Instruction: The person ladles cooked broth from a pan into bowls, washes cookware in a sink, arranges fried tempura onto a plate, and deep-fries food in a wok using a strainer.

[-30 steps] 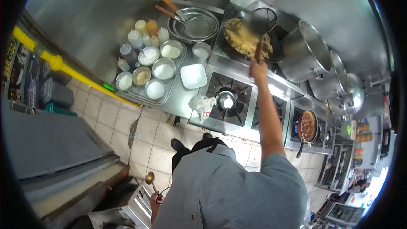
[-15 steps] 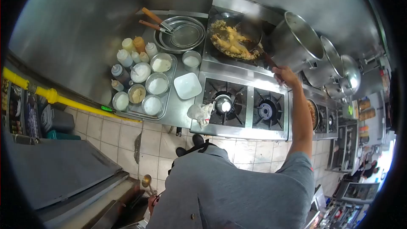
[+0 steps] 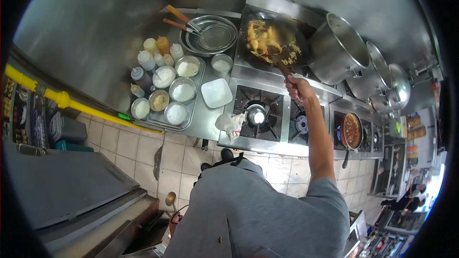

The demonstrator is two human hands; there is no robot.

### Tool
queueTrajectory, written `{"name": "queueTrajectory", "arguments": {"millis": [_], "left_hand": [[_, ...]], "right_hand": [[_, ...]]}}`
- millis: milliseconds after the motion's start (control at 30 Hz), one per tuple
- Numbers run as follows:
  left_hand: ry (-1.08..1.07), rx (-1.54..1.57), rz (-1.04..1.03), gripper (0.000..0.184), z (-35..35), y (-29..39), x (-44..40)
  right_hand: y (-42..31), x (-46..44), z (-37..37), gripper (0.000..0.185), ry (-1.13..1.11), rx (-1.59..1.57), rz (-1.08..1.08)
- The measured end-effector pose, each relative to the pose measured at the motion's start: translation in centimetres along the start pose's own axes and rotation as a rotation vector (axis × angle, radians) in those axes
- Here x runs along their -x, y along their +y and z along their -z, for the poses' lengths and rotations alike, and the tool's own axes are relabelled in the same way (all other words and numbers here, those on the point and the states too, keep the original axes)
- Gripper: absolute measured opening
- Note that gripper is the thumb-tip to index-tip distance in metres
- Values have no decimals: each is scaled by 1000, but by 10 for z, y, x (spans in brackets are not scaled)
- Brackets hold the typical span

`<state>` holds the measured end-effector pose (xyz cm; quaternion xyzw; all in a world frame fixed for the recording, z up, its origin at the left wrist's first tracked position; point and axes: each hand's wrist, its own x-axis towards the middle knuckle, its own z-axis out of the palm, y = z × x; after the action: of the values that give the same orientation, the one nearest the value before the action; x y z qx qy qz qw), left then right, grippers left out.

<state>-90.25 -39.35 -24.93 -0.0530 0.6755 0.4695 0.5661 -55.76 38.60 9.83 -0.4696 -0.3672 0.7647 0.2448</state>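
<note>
My right hand (image 3: 299,89) is closed round the wooden handle of a skimmer (image 3: 284,68), whose head reaches into a dark wok (image 3: 306,50) at the back of the stove. Golden battered pieces (image 3: 260,38) are bunched at the wok's left, hiding most of the skimmer's head. Loose batter crumbs (image 3: 290,53) lie to their right. Low at the left, beside my body, my left hand (image 3: 175,220) is partly hidden and appears closed on the handle of a ladle (image 3: 170,198), its bowl raised.
Left of the stove stand a tray (image 3: 195,110) of bowls and squeeze bottles, a white square dish (image 3: 216,93) and strainers over a metal basin (image 3: 235,36). A cloth (image 3: 230,123) lies at the stove's front edge. Tall pots (image 3: 334,52) and a pan of red sauce (image 3: 352,131) are rightward.
My right hand has moved left with the skimmer. The battered pieces have gathered at the wok's left, and crumbs now show at its right. The red sauce pan has come into fuller view.
</note>
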Motion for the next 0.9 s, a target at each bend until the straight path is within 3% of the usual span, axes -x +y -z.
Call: {"name": "queueTrajectory", "arguments": {"millis": [133, 333, 400, 500, 567, 633, 767, 800, 867, 900], "left_hand": [[17, 1, -6, 20, -7, -6, 8], [50, -16, -9, 20, -9, -15, 34], [49, -31, -8, 20, -12, -11, 41], [47, -70, 0, 21, -9, -10, 51], [53, -93, 7, 21, -5, -9, 60], [70, -103, 12, 21, -2, -9, 71], [105, -108, 29, 22, 8, -9, 96], [106, -112, 37, 22, 11, -9, 101], [111, -114, 57, 22, 15, -12, 110], [111, -118, 71, 22, 18, -12, 114]], "right_hand": [[3, -2, -12, 21, 25, -60, 93], [-20, -9, -53, 25, 15, 126, 198], [-33, -5, -99, 25, 47, 330, 285], [-36, -23, -176, 26, 57, 193, 323], [-17, -79, -205, 24, -112, 137, 377], [3, -129, -245, 18, -55, -113, 297], [46, -186, -284, 18, -121, -123, 331], [58, -190, -286, 20, -72, -156, 285], [95, -197, -279, 43, 45, -214, 178], [119, -217, -263, 66, 90, 78, 124]]}}
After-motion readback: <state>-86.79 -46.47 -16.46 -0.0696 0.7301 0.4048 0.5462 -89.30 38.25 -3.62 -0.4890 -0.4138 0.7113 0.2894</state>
